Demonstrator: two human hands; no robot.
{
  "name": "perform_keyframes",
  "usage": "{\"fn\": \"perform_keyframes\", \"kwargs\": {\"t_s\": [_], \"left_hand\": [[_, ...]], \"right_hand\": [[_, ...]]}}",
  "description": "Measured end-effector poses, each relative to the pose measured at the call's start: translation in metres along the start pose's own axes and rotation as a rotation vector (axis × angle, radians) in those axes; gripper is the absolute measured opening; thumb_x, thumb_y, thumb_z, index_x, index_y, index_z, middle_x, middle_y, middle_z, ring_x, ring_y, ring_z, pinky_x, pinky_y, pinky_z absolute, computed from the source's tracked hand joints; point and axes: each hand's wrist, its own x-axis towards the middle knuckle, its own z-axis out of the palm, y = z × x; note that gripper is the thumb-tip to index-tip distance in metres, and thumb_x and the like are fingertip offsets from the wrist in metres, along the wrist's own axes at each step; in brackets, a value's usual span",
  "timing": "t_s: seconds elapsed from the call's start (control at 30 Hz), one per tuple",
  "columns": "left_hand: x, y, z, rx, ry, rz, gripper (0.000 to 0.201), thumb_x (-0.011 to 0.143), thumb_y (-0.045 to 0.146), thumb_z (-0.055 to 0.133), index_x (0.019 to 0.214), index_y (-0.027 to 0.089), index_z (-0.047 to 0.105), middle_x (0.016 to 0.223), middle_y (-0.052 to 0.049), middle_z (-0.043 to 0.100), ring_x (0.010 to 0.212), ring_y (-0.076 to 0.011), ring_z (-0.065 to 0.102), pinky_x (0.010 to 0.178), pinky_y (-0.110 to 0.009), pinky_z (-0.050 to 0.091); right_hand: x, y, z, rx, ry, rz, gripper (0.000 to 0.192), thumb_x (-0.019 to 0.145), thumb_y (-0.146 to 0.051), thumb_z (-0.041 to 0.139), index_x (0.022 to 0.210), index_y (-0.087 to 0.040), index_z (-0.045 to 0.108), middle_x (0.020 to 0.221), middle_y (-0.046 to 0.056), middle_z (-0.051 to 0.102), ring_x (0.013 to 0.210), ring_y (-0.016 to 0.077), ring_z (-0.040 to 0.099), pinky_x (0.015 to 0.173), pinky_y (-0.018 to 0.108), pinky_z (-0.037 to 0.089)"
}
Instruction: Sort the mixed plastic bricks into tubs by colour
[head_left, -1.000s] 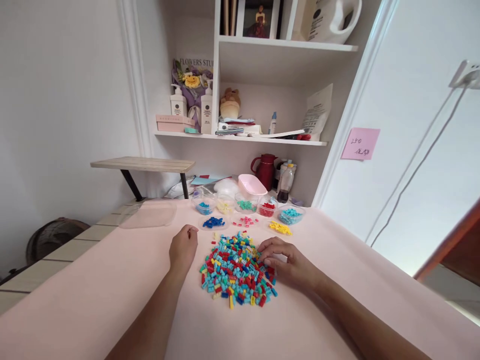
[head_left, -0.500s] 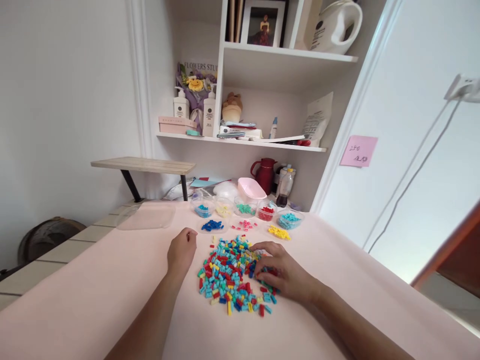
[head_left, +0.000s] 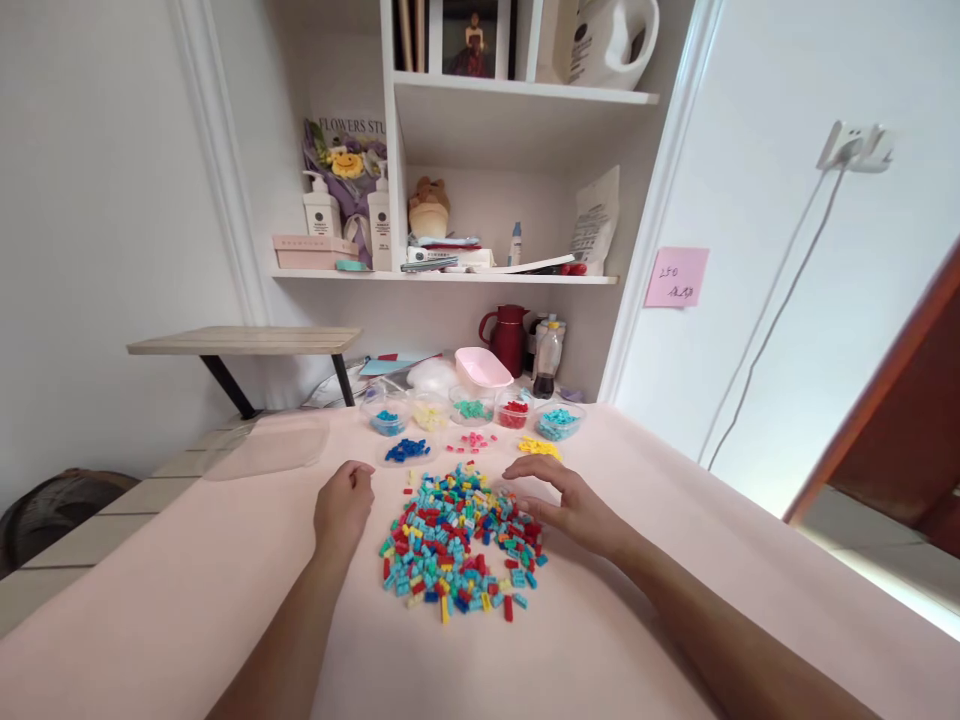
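A pile of small mixed-colour building bricks (head_left: 442,545) lies in the middle of the table. My right hand (head_left: 574,505) is at the pile's upper right edge, its fingers apart and nothing visible between them. Left of the pile, my left hand (head_left: 343,510) rests with its fingers curled closed; whatever is inside them is hidden. Behind the pile lie sorted groups: dark blue bricks (head_left: 407,450), pink bricks (head_left: 472,440) and yellow bricks (head_left: 539,447). Farther back, clear tubs hold blue bricks (head_left: 387,422), pale yellow bricks (head_left: 430,416), green bricks (head_left: 473,409), red bricks (head_left: 514,413) and turquoise bricks (head_left: 558,423).
A clear plastic lid or tray (head_left: 274,447) lies at the table's left. Behind the tubs stand a pink basin (head_left: 484,370), a dark red jug (head_left: 508,340) and a bottle (head_left: 548,360). A small wooden shelf (head_left: 244,340) rises at the back left.
My right hand has lifted back from the pile's right side, uncovering bricks there, and its fingers have spread. My left hand stays closed beside the pile. The view has turned slightly right.
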Motion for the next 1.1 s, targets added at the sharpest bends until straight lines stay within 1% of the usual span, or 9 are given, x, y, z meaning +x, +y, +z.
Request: {"fn": "perform_keyframes", "kwargs": {"t_s": [0.2, 0.37, 0.47, 0.6, 0.67, 0.77, 0.87, 0.97, 1.1], "left_hand": [[0.001, -0.004, 0.004, -0.008, -0.001, -0.012, 0.026, 0.08, 0.03, 0.04, 0.087, 0.026, 0.064, 0.057, 0.004, 0.063, 0.051, -0.0143, 0.057, 0.051, -0.025, 0.035], [0.002, -0.006, 0.005, -0.01, 0.0, -0.03, 0.025, 0.08, 0.03, 0.041, 0.086, 0.026, 0.065, 0.059, 0.003, 0.064, 0.053, -0.014, 0.057, 0.051, -0.024, 0.033], [0.001, -0.006, 0.004, -0.003, -0.007, -0.029, 0.024, 0.08, 0.03, 0.042, 0.085, 0.025, 0.065, 0.058, 0.003, 0.064, 0.052, -0.0141, 0.057, 0.05, -0.024, 0.033], [0.001, -0.004, 0.003, 0.003, -0.016, -0.023, 0.023, 0.08, 0.029, 0.041, 0.085, 0.025, 0.064, 0.056, 0.003, 0.063, 0.05, -0.0142, 0.057, 0.049, -0.025, 0.034], [0.0, -0.003, 0.002, 0.001, -0.016, -0.02, 0.024, 0.08, 0.029, 0.04, 0.085, 0.026, 0.063, 0.055, 0.004, 0.062, 0.048, -0.0142, 0.057, 0.049, -0.025, 0.034], [0.0, -0.003, 0.002, -0.002, -0.02, -0.018, 0.024, 0.08, 0.03, 0.039, 0.084, 0.026, 0.062, 0.055, 0.005, 0.062, 0.047, -0.014, 0.057, 0.05, -0.025, 0.035], [0.0, -0.002, 0.001, -0.003, -0.027, -0.018, 0.023, 0.079, 0.031, 0.04, 0.083, 0.026, 0.062, 0.056, 0.005, 0.062, 0.047, -0.0142, 0.057, 0.049, -0.025, 0.036], [0.001, -0.001, 0.0, 0.001, -0.025, -0.016, 0.023, 0.077, 0.032, 0.042, 0.084, 0.025, 0.063, 0.055, 0.004, 0.062, 0.048, -0.0149, 0.058, 0.05, -0.026, 0.037], [0.004, 0.0, 0.0, 0.001, -0.028, -0.009, 0.024, 0.076, 0.033, 0.042, 0.084, 0.025, 0.063, 0.054, 0.004, 0.061, 0.048, -0.0157, 0.058, 0.052, -0.027, 0.039]], "right_hand": [[-0.004, -0.039, 0.017, -0.173, -0.203, -0.391, 0.044, 0.088, -0.045, 0.057, 0.13, -0.032, 0.057, 0.14, 0.009, 0.045, 0.129, 0.0298, 0.039, 0.107, 0.047, 0.031], [-0.007, -0.064, 0.037, -0.321, -0.458, -0.655, 0.041, 0.087, -0.052, 0.056, 0.126, -0.04, 0.06, 0.152, 0.001, 0.032, 0.138, 0.0328, 0.028, 0.112, 0.052, 0.019], [-0.004, -0.058, 0.042, -0.399, -0.461, -0.628, 0.036, 0.09, -0.051, 0.053, 0.123, -0.04, 0.062, 0.153, -0.001, 0.033, 0.138, 0.0328, 0.027, 0.112, 0.053, 0.019], [0.0, -0.033, 0.03, -0.39, -0.235, -0.434, 0.034, 0.092, -0.043, 0.052, 0.124, -0.036, 0.062, 0.151, 0.004, 0.034, 0.135, 0.0316, 0.033, 0.109, 0.051, 0.027], [-0.001, -0.026, 0.021, -0.346, -0.175, -0.312, 0.043, 0.09, -0.046, 0.054, 0.131, -0.033, 0.056, 0.152, 0.007, 0.03, 0.135, 0.0321, 0.032, 0.108, 0.048, 0.031], [-0.005, -0.025, 0.014, -0.273, -0.251, -0.252, 0.078, 0.079, -0.059, 0.063, 0.146, -0.029, 0.036, 0.156, 0.012, 0.019, 0.139, 0.0351, 0.025, 0.108, 0.047, 0.032], [-0.006, -0.031, 0.02, -0.269, -0.381, -0.35, 0.095, 0.071, -0.066, 0.067, 0.149, -0.031, 0.028, 0.157, 0.012, 0.018, 0.14, 0.0372, 0.021, 0.11, 0.051, 0.025], [-0.002, -0.029, 0.027, -0.311, -0.358, -0.355, 0.086, 0.073, -0.061, 0.068, 0.147, -0.033, 0.033, 0.155, 0.011, 0.024, 0.139, 0.0362, 0.025, 0.11, 0.053, 0.023], [0.006, -0.011, 0.016, -0.256, -0.081, -0.15, 0.065, 0.085, -0.046, 0.06, 0.144, -0.03, 0.039, 0.152, 0.012, 0.032, 0.135, 0.0313, 0.033, 0.108, 0.05, 0.031]]}}
